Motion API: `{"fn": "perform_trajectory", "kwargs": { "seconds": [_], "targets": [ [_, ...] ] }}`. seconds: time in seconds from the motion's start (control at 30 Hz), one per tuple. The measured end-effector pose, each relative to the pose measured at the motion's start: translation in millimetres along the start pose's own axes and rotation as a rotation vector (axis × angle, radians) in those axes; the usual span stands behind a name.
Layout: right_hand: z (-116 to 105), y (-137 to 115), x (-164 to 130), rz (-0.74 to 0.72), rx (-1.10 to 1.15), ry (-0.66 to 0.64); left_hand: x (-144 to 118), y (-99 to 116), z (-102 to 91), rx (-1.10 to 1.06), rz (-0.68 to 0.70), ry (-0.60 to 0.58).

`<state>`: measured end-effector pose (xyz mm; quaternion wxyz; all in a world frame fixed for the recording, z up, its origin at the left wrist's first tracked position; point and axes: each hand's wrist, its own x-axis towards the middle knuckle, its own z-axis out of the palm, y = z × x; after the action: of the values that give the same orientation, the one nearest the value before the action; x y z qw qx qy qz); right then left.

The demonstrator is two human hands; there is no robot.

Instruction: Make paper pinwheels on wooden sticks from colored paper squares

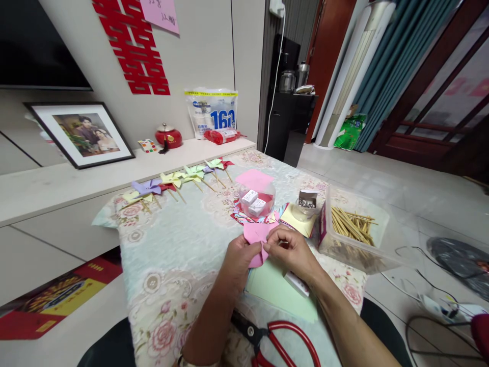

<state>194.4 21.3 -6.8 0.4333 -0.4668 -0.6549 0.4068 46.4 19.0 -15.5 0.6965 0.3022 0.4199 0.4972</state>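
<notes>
My left hand [242, 257] pinches the lower left part of a pink sheet of paper [254, 233] with its thumb and fingers. On the sheet's right side, the fingers of my right hand [288, 250] are closed at a fold in the same paper. Both hands meet close together there, above a stack of light green paper [280, 295]. A small white box [297, 284] lies on that stack beneath my right wrist. Nearer to me, between my forearms, rest scissors [292, 329] with red handles; part of them is cut off by the frame edge.
Beyond my hands stand a clear bowl [272, 196] with small white boxes and an opened box of metal pins [307, 200] by yellow paper [296, 223]. Wooden sticks [353, 224] fill part of a plastic bin [382, 250] at right. Several paper pinwheels [147, 187] lie along the table's far left edge.
</notes>
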Motion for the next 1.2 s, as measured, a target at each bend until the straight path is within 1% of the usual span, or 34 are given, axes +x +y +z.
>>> {"fn": "perform_trajectory", "kwargs": {
  "seconds": [0.1, 0.23, 0.37, 0.6, 0.97, 1.1, 1.2],
  "targets": [
    [-0.7, 1.5, -0.2, -0.018, 0.011, 0.013, -0.8, 1.7, 0.9, 0.014, 0.004, 0.003],
    [-0.8, 4.3, -0.7, 0.027, 0.028, 0.035, -0.2, 2.3, 1.1, 0.038, -0.002, 0.027],
    [0.0, 5.3, -0.5, 0.037, 0.007, 0.041, 1.5, 0.1, -0.7, 0.043, 0.002, 0.032],
    [-0.2, 1.3, -1.0, -0.055, -0.085, 0.053, -0.5, 0.7, -0.3, 0.014, 0.012, 0.010],
    [0.9, 1.9, -0.6, -0.118, -0.165, 0.072, -1.1, 3.6, 1.5, -0.036, 0.019, -0.004],
    [0.4, 0.9, -0.9, -0.124, -0.174, 0.062, 0.1, 0.8, -0.3, -0.009, 0.028, 0.016],
    [0.2, -0.8, -1.3, -0.125, -0.169, 0.056, -0.3, 0.3, -0.4, 0.000, 0.024, 0.001]
  ]
}}
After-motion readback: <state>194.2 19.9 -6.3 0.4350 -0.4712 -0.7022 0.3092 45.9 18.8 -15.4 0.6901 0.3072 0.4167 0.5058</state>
